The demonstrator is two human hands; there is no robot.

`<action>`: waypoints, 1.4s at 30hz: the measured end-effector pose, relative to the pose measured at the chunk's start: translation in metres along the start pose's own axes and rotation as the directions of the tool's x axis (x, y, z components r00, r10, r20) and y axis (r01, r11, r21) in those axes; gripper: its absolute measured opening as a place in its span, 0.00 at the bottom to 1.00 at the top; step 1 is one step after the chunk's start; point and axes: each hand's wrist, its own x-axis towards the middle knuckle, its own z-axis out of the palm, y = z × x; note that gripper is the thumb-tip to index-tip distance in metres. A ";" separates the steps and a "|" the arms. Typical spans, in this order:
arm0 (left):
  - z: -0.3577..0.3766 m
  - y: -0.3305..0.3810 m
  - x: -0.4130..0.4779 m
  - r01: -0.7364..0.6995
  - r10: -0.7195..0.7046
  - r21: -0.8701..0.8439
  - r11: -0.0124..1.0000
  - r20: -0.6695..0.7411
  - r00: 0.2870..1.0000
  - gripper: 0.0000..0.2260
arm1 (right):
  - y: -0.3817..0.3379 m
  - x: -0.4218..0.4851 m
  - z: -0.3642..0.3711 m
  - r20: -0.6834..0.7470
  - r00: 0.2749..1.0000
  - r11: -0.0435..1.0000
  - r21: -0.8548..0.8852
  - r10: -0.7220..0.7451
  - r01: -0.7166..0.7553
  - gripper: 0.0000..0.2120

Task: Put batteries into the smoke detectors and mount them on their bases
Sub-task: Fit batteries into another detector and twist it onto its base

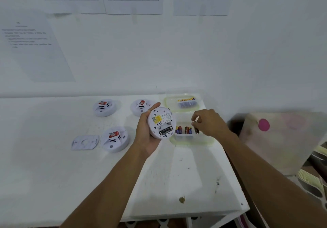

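Held smoke detector [161,122] underside: white, yellow label, black print. Seated battery [165,131]: black. Loose detectors [106,107] [140,106] [115,138]: white, black vent stripes, red-white sticker. Base plate [85,142]: white. Tub [192,143] at table's right edge: clear, lime rim; tub batteries [184,130] purple/yellow/red. Pinched battery [196,130]: dark. Lid [184,102]: lime rim, yellow-purple label. Table [53,174]: white, grey scuffs, brown blotch [181,199] near front edge.

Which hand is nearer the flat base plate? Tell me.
Left. The left hand, holding a detector, is right of the base plate; the right hand is farther right, pinching a battery over the tub.
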 end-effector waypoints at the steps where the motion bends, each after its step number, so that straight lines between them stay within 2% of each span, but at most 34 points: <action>1: 0.000 -0.002 0.001 0.003 -0.003 -0.003 1.000 -0.001 1.000 0.18 | 0.000 0.003 0.002 0.031 0.999 0.997 -0.072 0.013 -0.011 0.03; 4: 0.002 -0.004 0.005 0.018 -0.018 0.001 1.000 -0.005 1.000 0.18 | 0.001 0.010 0.008 0.083 0.996 0.983 -0.183 0.027 -0.012 0.04; 7: 0.003 -0.004 0.009 0.027 -0.027 0.009 1.000 -0.001 1.000 0.18 | 0.005 0.014 0.013 0.150 0.989 0.985 -0.174 0.021 0.005 0.07; 10: 0.002 -0.001 0.013 0.033 -0.033 0.011 0.999 0.003 0.999 0.17 | 0.006 0.013 0.011 0.145 0.989 0.995 -0.101 0.033 -0.019 0.06; 12: 0.002 -0.001 0.015 0.028 -0.028 0.013 1.000 0.004 1.000 0.17 | 0.003 0.006 0.005 0.070 0.997 0.999 -0.034 0.024 -0.022 0.06; 14: 0.002 0.001 0.017 0.016 -0.016 0.015 1.000 0.005 1.000 0.17 | -0.007 -0.004 -0.001 -0.030 0.999 0.988 0.153 -0.022 0.026 0.05; 16: 0.005 0.003 0.018 -0.001 0.001 0.017 1.000 0.006 1.000 0.17 | -0.025 -0.017 -0.002 -0.082 0.995 0.916 0.393 -0.050 0.078 0.06; 17: 0.007 0.003 0.019 -0.010 0.010 0.018 1.000 0.004 1.000 0.16 | -0.034 -0.023 0.000 -0.099 0.994 0.884 0.458 -0.050 0.090 0.06; 20: 0.011 0.004 0.022 -0.047 0.047 0.038 0.998 -0.003 0.999 0.16 | -0.057 -0.037 0.016 -0.138 0.990 0.827 0.557 0.006 0.073 0.06; 23: 0.014 0.004 0.025 -0.069 0.069 0.080 0.994 0.002 0.998 0.15 | -0.070 -0.042 0.029 -0.159 0.977 0.718 0.696 0.139 0.011 0.06; 29: 0.019 0.006 0.027 -0.120 0.119 0.098 0.988 0.023 0.993 0.14 | -0.081 -0.041 0.029 -0.054 0.959 0.485 0.870 0.277 -0.092 0.05; 31: 0.017 0.007 0.029 -0.128 0.127 0.090 0.988 0.020 0.992 0.15 | -0.081 -0.042 0.024 -0.052 0.956 0.451 0.888 0.288 -0.087 0.06; 35: 0.019 0.005 0.030 -0.099 0.099 0.085 0.991 0.010 0.995 0.14 | -0.082 -0.041 0.023 -0.183 0.951 0.571 0.821 0.250 0.008 0.04; 39: 0.021 0.002 0.031 -0.084 0.084 0.079 0.993 0.012 0.996 0.14 | -0.067 -0.030 0.015 -0.185 0.954 0.522 0.852 0.237 0.035 0.05; 40: 0.019 0.004 0.032 -0.092 0.092 0.079 0.993 0.007 0.996 0.15 | -0.057 -0.025 0.010 -0.201 0.952 0.545 0.837 0.230 0.045 0.06; 42: 0.015 0.008 0.034 -0.101 0.102 0.091 0.991 -0.003 0.995 0.15 | -0.033 -0.015 -0.001 -0.219 0.959 0.711 0.702 0.178 0.028 0.06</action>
